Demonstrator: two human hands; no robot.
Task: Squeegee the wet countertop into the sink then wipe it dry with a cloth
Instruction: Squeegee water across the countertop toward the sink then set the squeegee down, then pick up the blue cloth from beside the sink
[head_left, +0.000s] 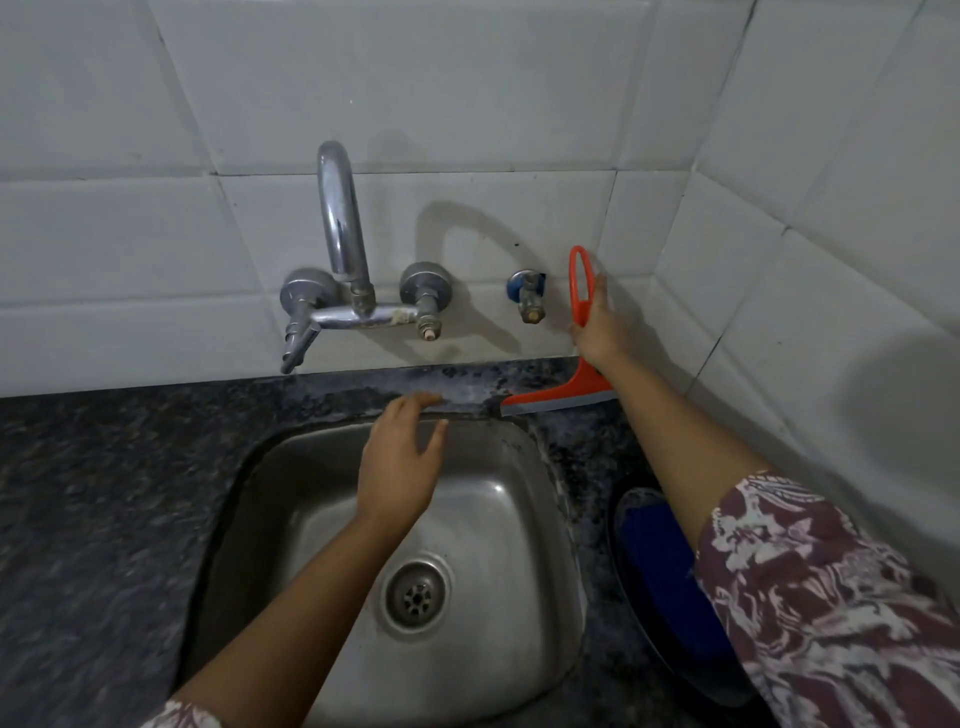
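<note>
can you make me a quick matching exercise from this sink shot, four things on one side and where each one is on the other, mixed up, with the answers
Things
1. squeegee
2. left hand
3. blue cloth
4. drain

Places
A. in the bottom of the sink basin
B. on the countertop right of the sink, partly under the right forearm
C. blade on the back strip of countertop by the sink's far right corner, handle held by the right hand
D. open above the basin, fingertips at the sink's back rim

Pairs: 1-C, 2-D, 3-B, 4-A
</note>
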